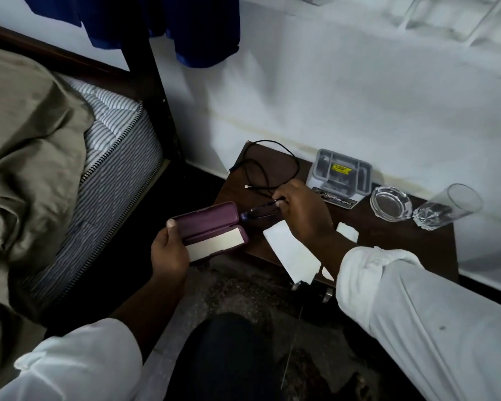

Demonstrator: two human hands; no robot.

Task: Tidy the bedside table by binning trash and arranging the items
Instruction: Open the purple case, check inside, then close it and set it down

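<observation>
at the left front edge of the dark wooden bedside table [402,235], the left hand [168,253] grips an open purple glasses case [211,224], thumb curled on its lid. over the table, just beside the case, the right hand [304,209] pinches dark-framed glasses [258,211]. on the table's back part lie a black cable [261,169], a grey plastic organiser [340,172], a clear glass ashtray [391,202] and a clear tumbler [446,206] on its side. a white paper sheet [289,250] lies at the table's front.
</observation>
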